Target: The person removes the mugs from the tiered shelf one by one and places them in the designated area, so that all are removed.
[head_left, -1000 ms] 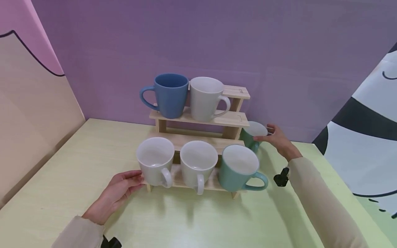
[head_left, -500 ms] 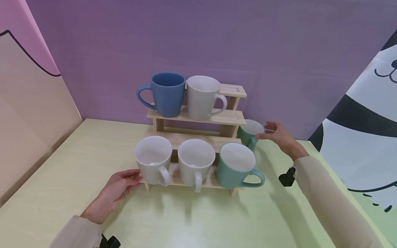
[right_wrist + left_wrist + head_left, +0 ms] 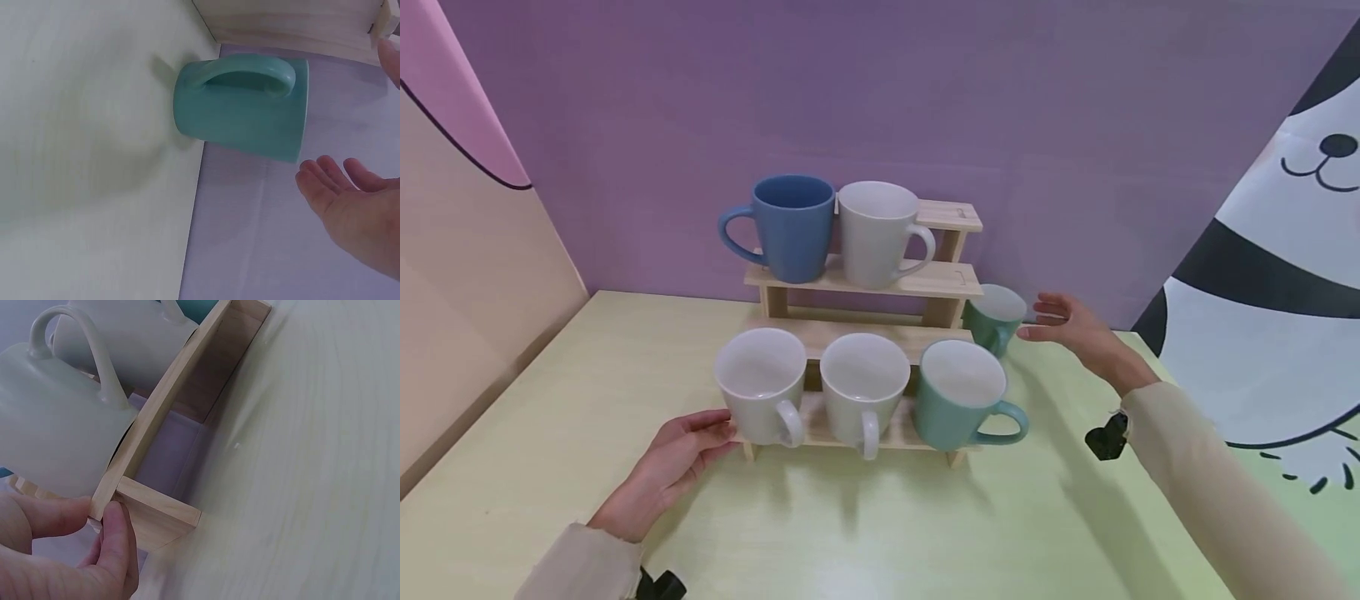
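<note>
My left hand (image 3: 673, 458) pinches the left end of the lowest step of a stepped wooden display rack (image 3: 943, 281); the left wrist view shows thumb and fingers on the board's corner (image 3: 107, 494). On that step stand a white mug (image 3: 752, 417), a second white mug (image 3: 853, 417) and a light teal mug (image 3: 943, 408). Higher up are a blue mug (image 3: 793, 237) and another white mug (image 3: 874, 242). My right hand (image 3: 1082, 333), fingers spread and holding nothing, is beside a green mug (image 3: 240, 119) standing upright on the table, right of the rack.
The pale table (image 3: 850, 542) meets a purple wall (image 3: 1075, 167) right behind the rack. A beige and pink panel (image 3: 475, 275) closes the left side, and a panda-print panel (image 3: 1262, 275) the right. Dark wrist cameras hang under both sleeves.
My right hand has let go of the green mug's rim and drawn off to the right. The green mug stays put; the left hand keeps its pinch. The head view has shifted slightly right.
</note>
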Tool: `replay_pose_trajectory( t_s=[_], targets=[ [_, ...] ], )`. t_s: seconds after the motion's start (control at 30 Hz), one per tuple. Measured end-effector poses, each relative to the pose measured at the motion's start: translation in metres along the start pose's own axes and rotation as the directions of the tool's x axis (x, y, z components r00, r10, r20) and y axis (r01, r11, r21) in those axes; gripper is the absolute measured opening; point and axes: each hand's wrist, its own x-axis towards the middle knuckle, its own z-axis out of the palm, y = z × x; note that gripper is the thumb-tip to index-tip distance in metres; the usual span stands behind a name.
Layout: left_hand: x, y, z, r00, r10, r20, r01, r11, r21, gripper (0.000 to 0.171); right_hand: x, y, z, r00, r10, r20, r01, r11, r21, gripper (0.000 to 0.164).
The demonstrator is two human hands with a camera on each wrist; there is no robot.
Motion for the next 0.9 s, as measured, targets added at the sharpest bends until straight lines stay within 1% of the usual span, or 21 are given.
replay_pose_trajectory(
  t_s=[0.1, 0.27, 0.43, 0.73, 0.9],
  targets=[
    [0.0, 0.0, 0.0, 1.0, -0.002, 0.001, 0.001, 1.0, 0.007, 0.05, -0.006, -0.002, 0.0, 1.0, -0.006, 0.004, 0.006, 1.0, -0.008, 0.09],
    [-0.001, 0.001, 0.0, 1.0, -0.01, 0.003, 0.01, 1.0, 0.013, 0.048, -0.015, -0.006, 0.004, 1.0, -0.018, 0.008, 0.018, 1.0, -0.014, 0.089],
    [-0.001, 0.002, 0.0, 1.0, -0.009, 0.008, 0.009, 1.0, 0.02, 0.046, -0.022, -0.012, 0.008, 0.999, -0.024, 0.025, 0.024, 1.0, 0.002, 0.088],
    [-0.002, 0.002, -0.001, 1.0, -0.011, 0.019, 0.011, 1.0, 0.013, 0.046, -0.035, -0.021, 0.015, 0.996, -0.068, 0.057, 0.067, 0.998, 0.02, 0.085],
    [-0.001, 0.002, -0.002, 1.0, -0.013, 0.023, 0.013, 1.0, 0.004, 0.043, -0.043, -0.027, 0.021, 0.992, -0.091, 0.084, 0.089, 0.996, 0.032, 0.084]
  ],
)
